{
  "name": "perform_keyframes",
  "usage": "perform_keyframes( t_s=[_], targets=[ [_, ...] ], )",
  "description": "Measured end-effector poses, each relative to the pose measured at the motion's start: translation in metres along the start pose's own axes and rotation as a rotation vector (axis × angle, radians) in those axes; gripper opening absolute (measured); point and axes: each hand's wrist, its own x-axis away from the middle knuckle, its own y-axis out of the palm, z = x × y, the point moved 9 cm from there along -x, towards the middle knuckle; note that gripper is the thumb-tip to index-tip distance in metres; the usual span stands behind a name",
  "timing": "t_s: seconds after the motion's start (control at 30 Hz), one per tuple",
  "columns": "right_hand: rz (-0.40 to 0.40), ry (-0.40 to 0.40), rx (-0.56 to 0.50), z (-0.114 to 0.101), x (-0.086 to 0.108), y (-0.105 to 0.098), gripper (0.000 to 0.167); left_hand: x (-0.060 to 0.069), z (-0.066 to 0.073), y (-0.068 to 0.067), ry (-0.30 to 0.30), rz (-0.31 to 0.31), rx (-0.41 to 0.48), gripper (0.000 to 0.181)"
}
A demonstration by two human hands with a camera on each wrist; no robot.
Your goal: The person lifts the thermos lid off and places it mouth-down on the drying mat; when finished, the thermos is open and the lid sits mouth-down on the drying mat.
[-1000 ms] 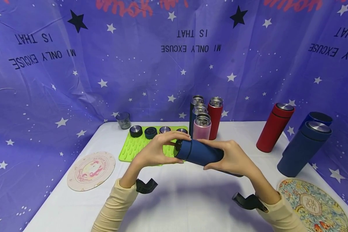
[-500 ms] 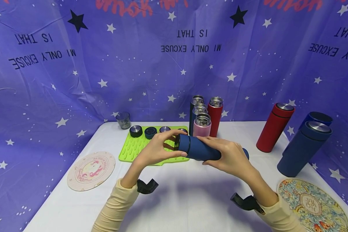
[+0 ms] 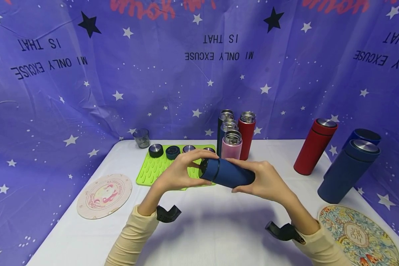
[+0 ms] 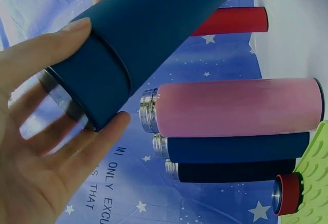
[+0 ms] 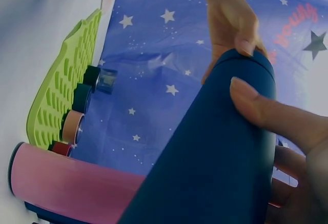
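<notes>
Blue bottle (image 3: 234,174) held tilted above the middle of the worktop (image 3: 219,240).
On my head view the left hand (image 3: 174,173) pinches its lid (image 3: 211,169) between thumb and fingers, and the right hand (image 3: 269,181) grasps it further along. Behind them, near the back edge, I have four uncapped bottles (image 3: 231,150) grouped, pink one in front. Toward the back left corner I see the green mat (image 3: 150,170), caps (image 3: 156,150) lined along its far side, with the glass (image 3: 141,138) just beside it. Near the right edge stand a red bottle (image 3: 314,147) and two capped blue ones (image 3: 347,173); a pink pad (image 3: 104,196) lies at the left edge.
</notes>
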Motion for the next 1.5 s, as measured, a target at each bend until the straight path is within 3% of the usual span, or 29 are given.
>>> perform_keyframes(
  t_s=[0.2, 0.3, 0.37, 0.47, 0.63, 0.77, 0.87, 1.0, 1.1, 1.2, 1.37, 1.5],
  targets=[
    [0.088, -0.067, 0.141, -0.010, 0.001, -0.001, 0.085, 0.003, -0.021, -0.002, -0.157, 0.045, 0.016, 0.064],
    [0.108, -0.083, 0.168, -0.012, 0.001, -0.001, 0.084, 0.005, -0.030, -0.002, -0.205, 0.052, 0.021, 0.064],
    [0.102, -0.083, 0.168, -0.011, 0.001, -0.001, 0.084, 0.005, -0.032, -0.002, -0.198, 0.042, 0.032, 0.064],
    [0.063, -0.061, 0.132, -0.007, 0.000, 0.001, 0.084, 0.004, -0.027, 0.001, -0.140, 0.000, 0.030, 0.066],
    [-0.021, 0.007, 0.003, 0.004, -0.001, 0.004, 0.085, 0.001, -0.001, 0.000, -0.014, -0.042, 0.019, 0.064],
    [-0.036, 0.019, -0.035, 0.007, -0.002, 0.005, 0.085, -0.001, 0.016, -0.005, 0.003, -0.029, 0.029, 0.062],
    [-0.004, -0.011, 0.020, 0.003, -0.001, 0.003, 0.085, -0.001, 0.003, -0.005, -0.038, -0.003, 0.040, 0.063],
    [0.059, -0.066, 0.124, -0.006, -0.001, -0.001, 0.084, 0.004, -0.027, -0.004, -0.156, 0.036, 0.040, 0.065],
    [0.076, -0.085, 0.158, -0.009, -0.001, -0.002, 0.084, 0.005, -0.034, -0.005, -0.215, 0.043, 0.042, 0.064],
    [0.056, -0.073, 0.139, -0.007, -0.001, -0.002, 0.085, 0.004, -0.025, -0.004, -0.167, 0.024, 0.053, 0.066],
    [-0.020, -0.008, 0.006, 0.008, 0.000, 0.001, 0.084, -0.001, 0.006, -0.004, -0.023, -0.027, 0.048, 0.066],
    [-0.050, 0.018, -0.067, 0.014, -0.001, 0.004, 0.083, -0.003, 0.017, -0.006, -0.002, -0.034, 0.029, 0.062]
  ],
)
